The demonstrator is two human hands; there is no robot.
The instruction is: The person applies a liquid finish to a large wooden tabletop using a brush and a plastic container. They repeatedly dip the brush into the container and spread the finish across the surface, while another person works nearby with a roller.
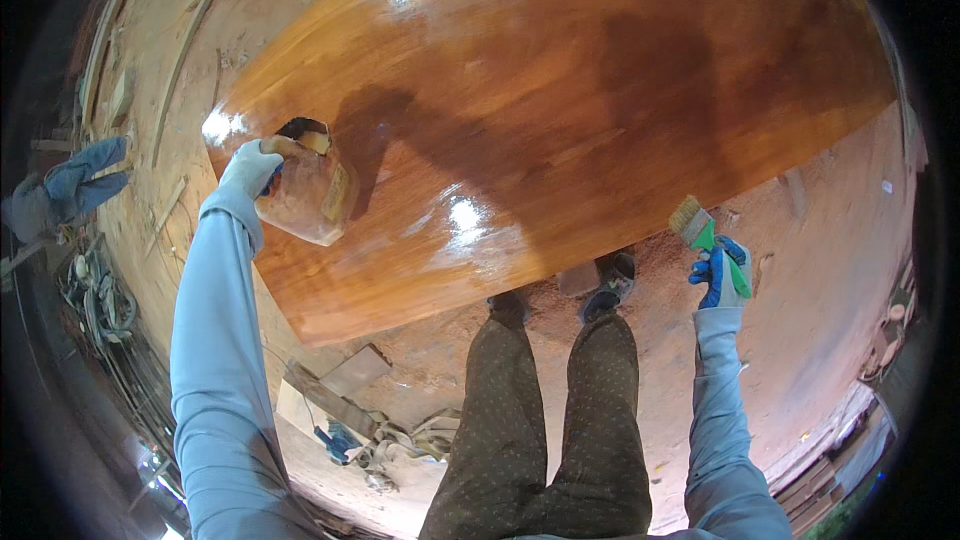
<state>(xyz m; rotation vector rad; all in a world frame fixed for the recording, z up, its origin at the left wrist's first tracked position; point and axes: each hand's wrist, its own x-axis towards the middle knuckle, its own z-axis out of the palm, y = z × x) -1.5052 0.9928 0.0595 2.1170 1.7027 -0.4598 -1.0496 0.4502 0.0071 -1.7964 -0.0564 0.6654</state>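
My left hand (250, 170), in a white and blue work glove, grips the top edge of a cut-open, stained plastic jug (312, 195). The jug is over the left end of a large wooden panel (560, 110), its dark opening facing away from me. On the right, my gloved right hand (722, 275) is closed round the green handle of a paintbrush (692, 220). Its pale bristles point up and left, just off the panel's near edge. The panel is reddish brown and glossy, with bright reflections and my shadow across it.
My feet stand by the panel's near edge on reddish, dusty ground. Wood scraps (357, 370) and a blue tool (338, 443) lie to my lower left. Long planks (185, 65) lie at far left, near another person in blue trousers (88, 175) and coiled cables (105, 300).
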